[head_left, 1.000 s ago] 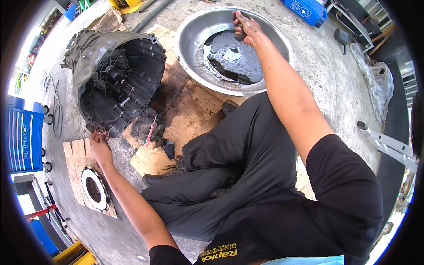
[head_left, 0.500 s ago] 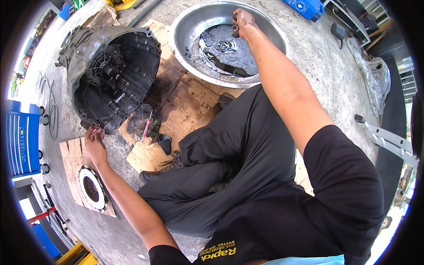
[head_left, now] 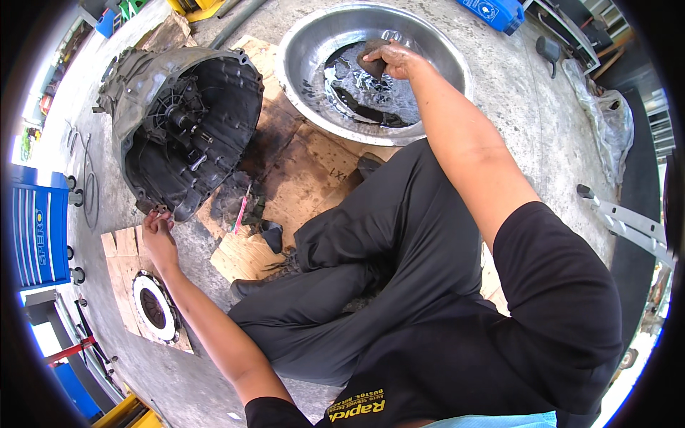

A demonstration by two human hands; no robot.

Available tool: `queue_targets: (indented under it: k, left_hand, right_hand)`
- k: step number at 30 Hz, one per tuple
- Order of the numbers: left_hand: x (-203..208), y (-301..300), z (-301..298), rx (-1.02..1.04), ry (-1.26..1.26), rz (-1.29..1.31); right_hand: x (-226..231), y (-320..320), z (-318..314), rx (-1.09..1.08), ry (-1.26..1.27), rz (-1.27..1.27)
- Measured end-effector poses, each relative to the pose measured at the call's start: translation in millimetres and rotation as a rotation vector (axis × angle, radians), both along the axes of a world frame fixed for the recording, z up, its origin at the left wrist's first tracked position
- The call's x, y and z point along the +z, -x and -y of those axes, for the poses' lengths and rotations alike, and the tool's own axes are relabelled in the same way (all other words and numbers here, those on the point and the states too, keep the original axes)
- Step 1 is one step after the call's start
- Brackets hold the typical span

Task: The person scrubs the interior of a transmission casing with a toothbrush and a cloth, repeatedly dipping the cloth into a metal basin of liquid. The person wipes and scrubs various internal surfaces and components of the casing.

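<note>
A large gearbox housing [head_left: 132, 121] lies on its side at the left, its wide bell mouth facing me and an input shaft inside. My left hand [head_left: 158, 232] has its fingers curled round the lower rim of that housing. Over a wide metal basin [head_left: 303, 107] at the top, my right hand [head_left: 402, 58] grips a dark, wet-looking rag [head_left: 371, 60]. The rag hangs just above dark liquid [head_left: 349, 100] pooled in the basin. A slim pink-handled tool [head_left: 242, 211], its head unclear, rests among dark scraps by the housing's mouth.
Oil-stained cardboard [head_left: 307, 160] covers the floor between housing and basin. A clutch pressure plate [head_left: 145, 287] sits on another cardboard piece [head_left: 114, 267] beside my left forearm. Blue tool cabinet [head_left: 43, 228] stands far left; blue container [head_left: 494, 14] at top right; folding ladder [head_left: 628, 222] at right.
My right hand has moved slightly down and left over the basin, and the rag now spreads out from its fingers. My left hand stays at the housing's rim.
</note>
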State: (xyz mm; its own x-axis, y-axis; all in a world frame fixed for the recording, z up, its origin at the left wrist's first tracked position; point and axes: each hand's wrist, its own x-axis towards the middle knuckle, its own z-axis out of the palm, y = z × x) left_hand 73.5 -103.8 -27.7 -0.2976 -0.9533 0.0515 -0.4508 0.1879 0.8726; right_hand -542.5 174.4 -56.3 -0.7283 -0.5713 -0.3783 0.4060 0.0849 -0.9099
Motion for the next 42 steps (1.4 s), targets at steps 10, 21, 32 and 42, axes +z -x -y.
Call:
queue_targets:
  k: [10, 21, 32, 42]
  left_hand:
    - [17, 11, -16, 0.023, -0.027, 0.026]
    - [15, 11, -13, 0.026, -0.065, 0.0]
    - [21, 14, -19, 0.025, -0.049, 0.031]
    - [13, 7, -10, -0.015, -0.009, 0.055]
  right_hand:
    - [32, -4, 2, -0.198, 0.009, -0.029]
    - [14, 14, -2, 0.007, 0.187, 0.087]
    - [45, -9, 7, -0.166, 0.124, 0.075]
    - [30, -3, 30, -0.39, -0.067, -0.23]
